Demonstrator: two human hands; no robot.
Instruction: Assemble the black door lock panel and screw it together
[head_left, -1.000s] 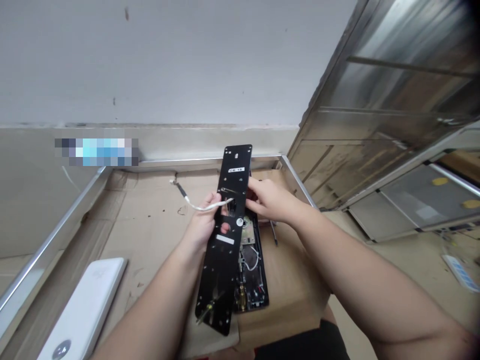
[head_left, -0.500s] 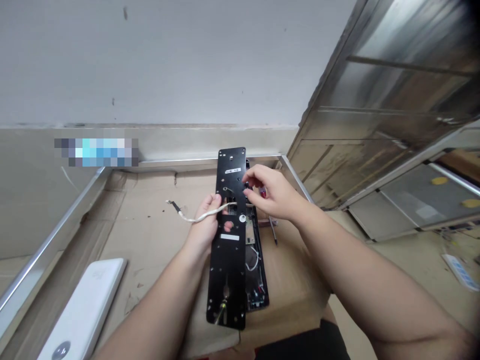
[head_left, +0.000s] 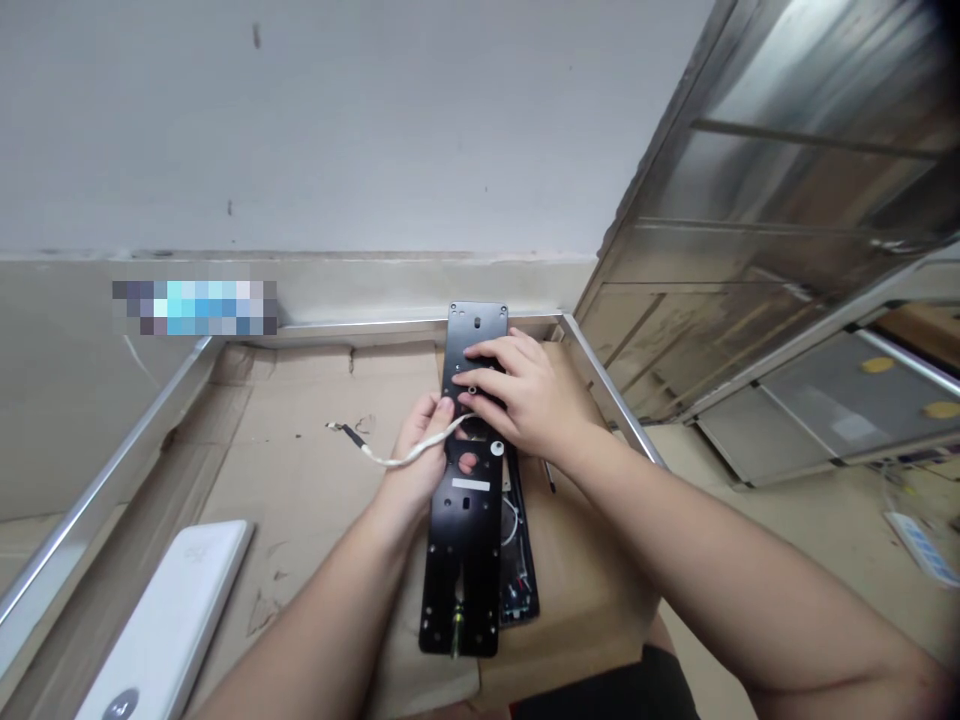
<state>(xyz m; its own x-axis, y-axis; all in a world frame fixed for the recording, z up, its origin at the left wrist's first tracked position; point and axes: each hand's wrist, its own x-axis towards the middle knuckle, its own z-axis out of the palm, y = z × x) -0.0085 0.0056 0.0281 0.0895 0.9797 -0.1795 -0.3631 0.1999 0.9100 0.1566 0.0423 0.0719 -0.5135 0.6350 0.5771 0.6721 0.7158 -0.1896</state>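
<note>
A long black metal plate (head_left: 465, 540) with holes and a white label lies lengthwise over a black lock body (head_left: 519, 560) whose wiring shows along its right edge. My left hand (head_left: 416, 455) grips the plate's left edge near the middle, fingers curled behind it. A white cable (head_left: 397, 455) with a dark tip runs from the plate across that hand to the left. My right hand (head_left: 521, 395) lies flat on the plate's upper part, fingers stretched out and pressing down.
Cardboard (head_left: 300, 470) covers the work surface inside a metal frame (head_left: 105, 480). A white flat cover (head_left: 169, 620) lies at the lower left. A screwdriver (head_left: 550, 475) peeks out right of the lock. Steel panels (head_left: 750, 250) lean at the right.
The plate has swung down from a tilt to lie straight over the lock body. My right hand moved from pinching at its right edge to pressing flat on top.
</note>
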